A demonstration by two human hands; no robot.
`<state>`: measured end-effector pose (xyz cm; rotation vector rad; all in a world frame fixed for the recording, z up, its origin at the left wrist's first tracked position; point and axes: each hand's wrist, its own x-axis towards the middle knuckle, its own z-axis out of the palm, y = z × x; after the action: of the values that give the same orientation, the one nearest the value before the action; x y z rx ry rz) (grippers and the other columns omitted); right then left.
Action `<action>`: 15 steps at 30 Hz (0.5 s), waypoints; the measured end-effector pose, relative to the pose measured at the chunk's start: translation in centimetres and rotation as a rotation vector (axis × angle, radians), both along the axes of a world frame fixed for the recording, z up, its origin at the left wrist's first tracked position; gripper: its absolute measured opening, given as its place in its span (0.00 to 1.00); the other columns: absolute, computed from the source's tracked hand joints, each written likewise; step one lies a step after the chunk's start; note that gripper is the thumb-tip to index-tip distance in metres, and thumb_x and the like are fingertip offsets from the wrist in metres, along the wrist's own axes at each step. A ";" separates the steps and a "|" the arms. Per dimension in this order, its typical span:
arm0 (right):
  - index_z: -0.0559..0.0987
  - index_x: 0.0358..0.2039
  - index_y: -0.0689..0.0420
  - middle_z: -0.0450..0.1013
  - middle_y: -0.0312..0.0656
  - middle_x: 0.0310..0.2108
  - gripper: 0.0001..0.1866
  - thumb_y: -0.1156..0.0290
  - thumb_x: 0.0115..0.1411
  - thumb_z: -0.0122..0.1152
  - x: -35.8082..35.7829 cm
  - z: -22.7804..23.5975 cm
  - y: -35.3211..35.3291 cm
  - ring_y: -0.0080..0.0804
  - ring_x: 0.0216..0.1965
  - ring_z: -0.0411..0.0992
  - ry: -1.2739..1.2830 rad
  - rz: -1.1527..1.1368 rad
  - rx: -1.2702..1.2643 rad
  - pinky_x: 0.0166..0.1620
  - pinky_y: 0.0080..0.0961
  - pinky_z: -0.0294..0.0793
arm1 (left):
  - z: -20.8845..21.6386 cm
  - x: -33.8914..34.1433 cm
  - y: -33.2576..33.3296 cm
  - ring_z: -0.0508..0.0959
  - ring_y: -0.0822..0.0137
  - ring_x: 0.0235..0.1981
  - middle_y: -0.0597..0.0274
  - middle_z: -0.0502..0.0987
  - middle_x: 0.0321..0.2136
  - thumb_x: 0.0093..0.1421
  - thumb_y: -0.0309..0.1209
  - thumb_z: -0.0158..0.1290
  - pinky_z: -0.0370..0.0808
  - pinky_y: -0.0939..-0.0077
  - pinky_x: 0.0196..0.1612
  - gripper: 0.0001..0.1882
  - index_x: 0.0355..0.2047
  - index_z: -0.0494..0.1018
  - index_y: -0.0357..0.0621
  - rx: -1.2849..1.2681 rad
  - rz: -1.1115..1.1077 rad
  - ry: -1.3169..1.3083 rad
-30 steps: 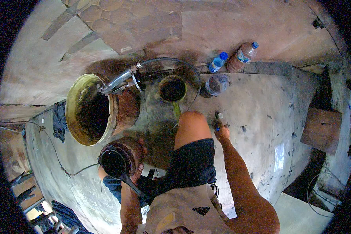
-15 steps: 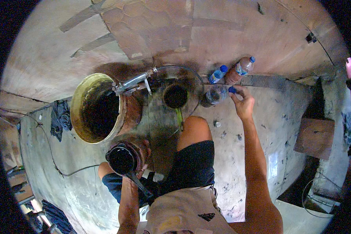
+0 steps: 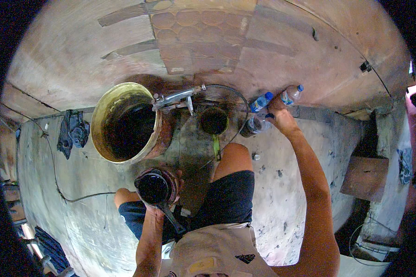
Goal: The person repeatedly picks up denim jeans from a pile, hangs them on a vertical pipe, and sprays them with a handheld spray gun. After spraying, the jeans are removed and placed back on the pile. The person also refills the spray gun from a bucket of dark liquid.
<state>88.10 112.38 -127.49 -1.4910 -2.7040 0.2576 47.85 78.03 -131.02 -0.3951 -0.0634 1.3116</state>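
Observation:
My left hand [image 3: 177, 183] grips a dark round pot or cup [image 3: 171, 185] above my lap. A black long-handled dipper [image 3: 167, 213] rests in its mouth, its handle pointing toward my body. The contents look black. My right arm reaches forward, and my right hand [image 3: 283, 121] closes around the dark blue cap end of a clear plastic bottle [image 3: 255, 125] with a dark lower part. Its fingers overlap the base of a bottle of brown liquid [image 3: 289, 95], which leans against the wall. A smaller blue-capped bottle [image 3: 261, 102] stands just left of that one.
A large yellowish bucket [image 3: 99, 134], dark inside, stands front left, with a metal hand tool [image 3: 180, 96] and its hose across the rim. A green-handled pan [image 3: 214, 121] sits between bucket and bottles. Dark cloth [image 3: 74, 131] lies left; a brown board [image 3: 365, 177] lies right.
The view has shifted, so most things sit lower in it. My right hand's fingers have closed further around the bottle's cap end. My left hand keeps its hold on the pot.

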 end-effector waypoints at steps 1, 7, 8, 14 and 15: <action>0.82 0.38 0.61 0.79 0.54 0.36 0.12 0.68 0.56 0.66 -0.2 0.1 0.2 0.54 0.41 0.78 -0.105 -0.003 0.030 0.46 0.46 0.78 | 0.0 0.0 0.1 0.63 0.40 0.64 0.43 0.57 0.67 0.47 0.59 0.65 0.66 0.18 0.52 0.47 0.64 0.65 0.53 -0.011 0.016 0.044; 0.83 0.35 0.61 0.79 0.54 0.32 0.10 0.69 0.59 0.60 -0.6 -0.3 1.8 0.52 0.37 0.80 -0.434 0.143 -0.017 0.44 0.45 0.80 | 0.1 -0.1 0.1 0.69 0.44 0.59 0.45 0.61 0.65 0.45 0.59 0.66 0.67 0.21 0.54 0.47 0.62 0.68 0.51 -0.062 0.065 -0.073; 0.83 0.35 0.61 0.79 0.54 0.31 0.09 0.70 0.59 0.60 -0.5 -0.5 2.3 0.51 0.36 0.80 -0.456 0.176 -0.013 0.43 0.45 0.81 | 0.3 -0.2 0.1 0.69 0.44 0.59 0.45 0.61 0.65 0.45 0.59 0.66 0.67 0.21 0.54 0.47 0.62 0.68 0.51 -0.124 0.060 -0.109; 0.77 0.43 0.68 0.73 0.62 0.48 0.19 0.67 0.56 0.62 0.2 -2.3 3.3 0.60 0.54 0.68 -0.510 0.173 -0.065 0.62 0.47 0.64 | 1.2 -0.1 1.7 0.66 0.40 0.61 0.41 0.60 0.64 0.46 0.60 0.64 0.69 0.21 0.52 0.46 0.62 0.68 0.53 -0.125 0.031 -0.156; 0.77 0.44 0.68 0.73 0.62 0.49 0.19 0.67 0.56 0.61 0.3 -2.7 3.3 0.60 0.56 0.67 -0.427 0.105 -0.101 0.64 0.47 0.63 | 1.3 0.1 1.8 0.65 0.38 0.61 0.40 0.61 0.64 0.46 0.61 0.63 0.69 0.21 0.52 0.46 0.63 0.67 0.53 -0.102 0.043 -0.133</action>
<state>88.43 115.64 -130.15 -1.5897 -3.1483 0.0856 47.92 79.85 -129.70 -0.5702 -0.1175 1.3337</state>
